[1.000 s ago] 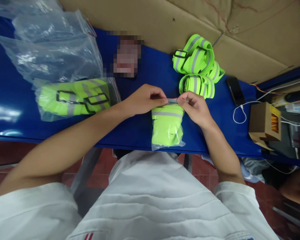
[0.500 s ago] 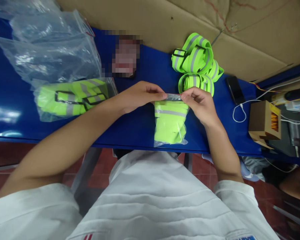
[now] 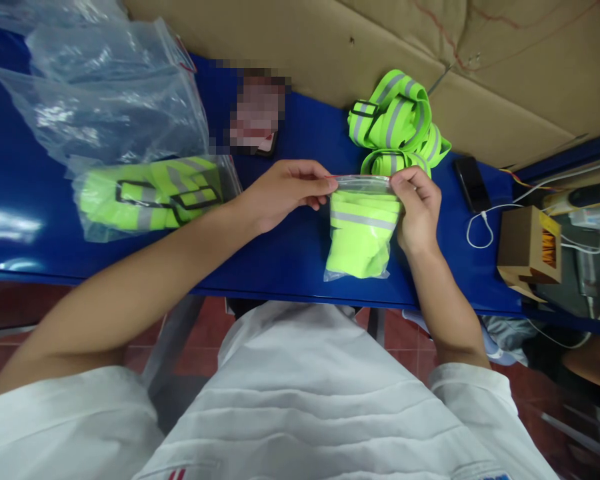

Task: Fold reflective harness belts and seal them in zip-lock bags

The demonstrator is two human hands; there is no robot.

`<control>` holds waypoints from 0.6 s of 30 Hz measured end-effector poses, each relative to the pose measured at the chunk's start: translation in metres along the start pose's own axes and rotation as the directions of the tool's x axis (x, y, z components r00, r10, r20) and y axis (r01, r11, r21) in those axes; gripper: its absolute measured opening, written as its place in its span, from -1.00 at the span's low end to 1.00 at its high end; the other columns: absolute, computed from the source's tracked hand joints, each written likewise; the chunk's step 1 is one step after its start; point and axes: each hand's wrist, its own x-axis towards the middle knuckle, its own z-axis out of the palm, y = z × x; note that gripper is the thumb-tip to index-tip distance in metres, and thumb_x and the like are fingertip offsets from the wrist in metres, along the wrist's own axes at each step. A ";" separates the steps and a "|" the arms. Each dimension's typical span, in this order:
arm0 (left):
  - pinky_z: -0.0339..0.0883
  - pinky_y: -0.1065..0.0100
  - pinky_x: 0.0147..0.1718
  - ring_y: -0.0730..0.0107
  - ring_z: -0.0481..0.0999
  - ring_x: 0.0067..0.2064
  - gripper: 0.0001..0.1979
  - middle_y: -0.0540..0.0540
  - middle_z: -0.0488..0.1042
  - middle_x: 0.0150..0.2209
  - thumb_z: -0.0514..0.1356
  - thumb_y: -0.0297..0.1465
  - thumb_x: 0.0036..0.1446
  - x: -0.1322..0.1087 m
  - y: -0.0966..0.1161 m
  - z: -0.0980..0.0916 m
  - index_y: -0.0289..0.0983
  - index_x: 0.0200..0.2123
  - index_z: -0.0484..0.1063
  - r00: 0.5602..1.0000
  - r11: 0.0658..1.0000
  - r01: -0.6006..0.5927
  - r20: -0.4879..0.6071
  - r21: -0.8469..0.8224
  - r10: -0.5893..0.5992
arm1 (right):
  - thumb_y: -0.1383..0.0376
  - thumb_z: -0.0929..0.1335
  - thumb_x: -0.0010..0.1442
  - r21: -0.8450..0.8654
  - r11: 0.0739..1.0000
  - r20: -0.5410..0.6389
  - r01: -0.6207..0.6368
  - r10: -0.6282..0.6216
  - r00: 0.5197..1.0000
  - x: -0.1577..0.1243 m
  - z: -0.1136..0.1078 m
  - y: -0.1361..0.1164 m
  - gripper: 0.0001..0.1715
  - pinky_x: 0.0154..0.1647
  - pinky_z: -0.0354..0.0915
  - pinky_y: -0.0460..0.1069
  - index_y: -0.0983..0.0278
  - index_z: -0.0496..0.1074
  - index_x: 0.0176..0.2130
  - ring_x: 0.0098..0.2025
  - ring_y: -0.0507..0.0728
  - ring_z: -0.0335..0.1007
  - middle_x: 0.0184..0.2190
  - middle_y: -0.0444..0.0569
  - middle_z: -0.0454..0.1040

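Note:
A clear zip bag point(image 3: 363, 230) with a folded neon-green reflective strap inside hangs by its top edge between my hands. My left hand point(image 3: 297, 193) pinches the top left corner. My right hand point(image 3: 417, 203) grips the top right corner between thumb and finger. Behind the bag lie loose neon-green straps point(image 3: 397, 120) with grey stripes and a black buckle. To the left, another clear bag point(image 3: 147, 193) holds a green strap with black buckles.
Clear plastic bags point(image 3: 110, 100) lie at the back left of the blue table point(image 3: 260, 267). A blurred-out item point(image 3: 257, 113) lies near the cardboard. On the right are a black phone point(image 3: 471, 185), white cables and a small cardboard box point(image 3: 523, 247).
The held bag has shifted right and slightly up. My right hand has moved right, away from my left hand, so more of the bag's top edge shows between them.

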 end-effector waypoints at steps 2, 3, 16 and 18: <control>0.31 0.38 -0.39 0.53 0.39 -0.43 -0.79 0.00 0.48 -0.46 0.48 -0.27 0.03 -0.001 0.000 0.001 -0.23 -0.43 0.57 0.998 0.997 -0.052 -0.026 0.061 0.054 | -0.11 0.45 0.27 -0.026 1.000 0.019 0.010 -0.010 1.000 -0.001 0.000 0.002 -0.59 -0.26 0.31 0.08 0.14 0.47 -0.33 -0.31 0.14 0.38 -0.37 -0.11 0.42; 0.27 0.38 -0.42 0.53 0.37 -0.45 -0.78 0.00 0.47 -0.47 0.48 -0.25 0.02 -0.002 0.000 0.001 -0.23 -0.45 0.56 0.997 0.994 -0.068 -0.032 0.082 0.070 | -0.12 0.44 0.28 -0.042 0.999 0.025 0.017 -0.016 1.000 -0.001 0.000 0.003 -0.59 -0.25 0.31 0.08 0.14 0.47 -0.32 -0.30 0.14 0.38 -0.37 -0.11 0.42; 0.42 0.33 -0.30 0.34 0.59 -0.24 -0.80 -0.06 0.60 -0.28 0.38 -0.22 0.10 -0.001 -0.001 0.007 -0.24 -0.33 0.61 1.000 0.999 -0.017 0.012 0.041 0.016 | -0.12 0.42 0.32 -0.112 0.993 0.112 0.046 -0.034 0.993 -0.006 0.006 -0.014 -0.55 -0.34 0.22 0.04 0.17 0.44 -0.33 -0.38 0.07 0.27 -0.40 -0.12 0.40; 0.43 0.33 -0.29 0.34 0.60 -0.23 -0.80 -0.07 0.61 -0.27 0.39 -0.21 0.12 0.000 -0.003 0.006 -0.24 -0.32 0.61 1.000 0.999 -0.022 0.012 0.026 0.022 | -0.10 0.43 0.31 -0.104 0.993 0.108 0.051 -0.040 0.993 -0.005 0.005 -0.016 -0.57 -0.35 0.21 0.03 0.17 0.44 -0.34 -0.39 0.06 0.26 -0.40 -0.13 0.40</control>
